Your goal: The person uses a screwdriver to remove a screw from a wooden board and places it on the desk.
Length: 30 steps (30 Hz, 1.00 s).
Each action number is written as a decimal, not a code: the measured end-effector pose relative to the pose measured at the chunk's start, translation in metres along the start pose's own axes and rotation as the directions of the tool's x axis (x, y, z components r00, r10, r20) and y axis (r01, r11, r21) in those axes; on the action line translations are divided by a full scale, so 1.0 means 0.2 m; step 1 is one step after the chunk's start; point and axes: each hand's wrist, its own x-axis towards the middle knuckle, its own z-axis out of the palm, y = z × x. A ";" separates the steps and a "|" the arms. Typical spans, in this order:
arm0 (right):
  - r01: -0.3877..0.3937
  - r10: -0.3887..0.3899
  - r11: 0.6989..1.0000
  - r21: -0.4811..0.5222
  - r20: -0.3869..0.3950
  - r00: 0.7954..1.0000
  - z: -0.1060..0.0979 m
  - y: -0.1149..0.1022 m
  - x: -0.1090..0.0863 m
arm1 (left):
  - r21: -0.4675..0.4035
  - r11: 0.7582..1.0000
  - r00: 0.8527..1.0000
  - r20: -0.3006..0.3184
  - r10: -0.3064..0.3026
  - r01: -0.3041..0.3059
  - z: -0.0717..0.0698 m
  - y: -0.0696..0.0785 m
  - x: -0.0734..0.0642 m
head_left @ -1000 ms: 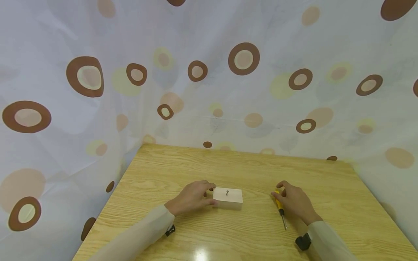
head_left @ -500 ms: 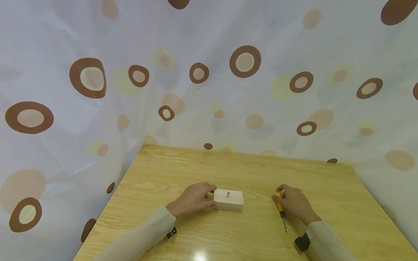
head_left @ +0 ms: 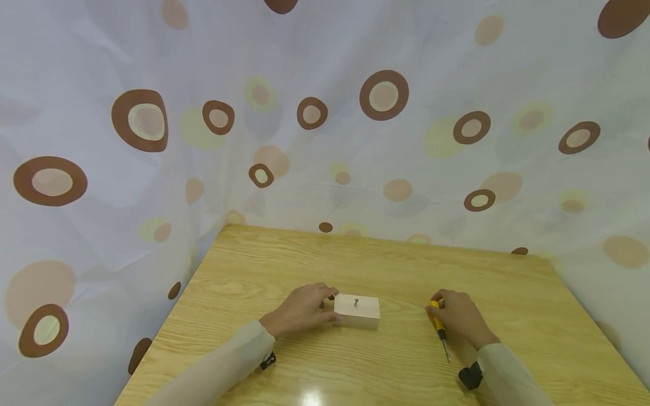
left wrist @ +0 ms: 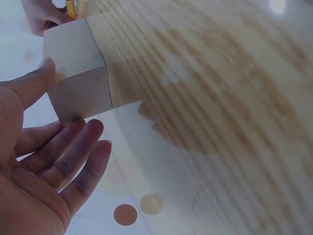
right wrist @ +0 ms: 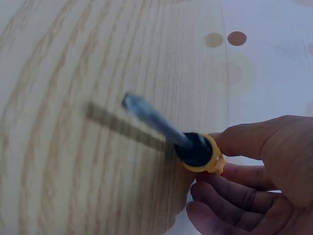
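A pale wooden block [head_left: 357, 319] lies on the table, with a small screw [head_left: 356, 302] standing up from the middle of its top face. My left hand [head_left: 301, 310] holds the block's left end, thumb on the near side and fingertips at the far side. The left wrist view shows the block's end face [left wrist: 80, 90] between thumb and fingers. To the right of the block, my right hand [head_left: 463, 319] grips a screwdriver [head_left: 437, 320] by its yellow handle. Its metal shaft [right wrist: 159, 122] points back toward me, slanting down, and its shadow falls on the wood.
The wood-grain table [head_left: 284, 254] ends at the back against a pale curtain [head_left: 386, 146] with brown and beige circles, which also rises at the left and right. A black wrist strap piece [head_left: 471, 376] sits at the right sleeve.
The head view has shifted very slightly. Both hands, the block and the screwdriver stay in much the same places relative to one another.
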 end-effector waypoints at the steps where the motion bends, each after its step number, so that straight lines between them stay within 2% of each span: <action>1: -0.002 0.002 1.000 0.004 0.001 1.000 0.00 0.00 0.00 | 0.000 1.000 1.000 0.001 0.000 0.000 0.00 0.00 0.00; 7: -0.003 0.003 0.999 0.043 -0.011 1.000 -0.01 0.00 -0.01 | -0.008 1.000 1.000 0.007 -0.009 0.009 0.00 0.00 0.00; 14: 0.044 -0.042 0.998 0.041 -0.047 0.998 -0.05 -0.01 0.00 | -0.005 1.000 1.000 0.007 -0.009 0.009 0.01 0.00 0.01; 21: 0.078 -0.072 0.994 0.081 -0.081 0.994 -0.09 -0.05 0.00 | -0.010 1.000 1.000 0.007 -0.011 0.011 0.01 0.00 0.01; 30: 0.168 -0.153 0.983 0.070 -0.176 0.972 -0.12 -0.11 0.01 | -0.003 1.000 1.000 0.013 -0.016 0.016 0.00 0.01 0.01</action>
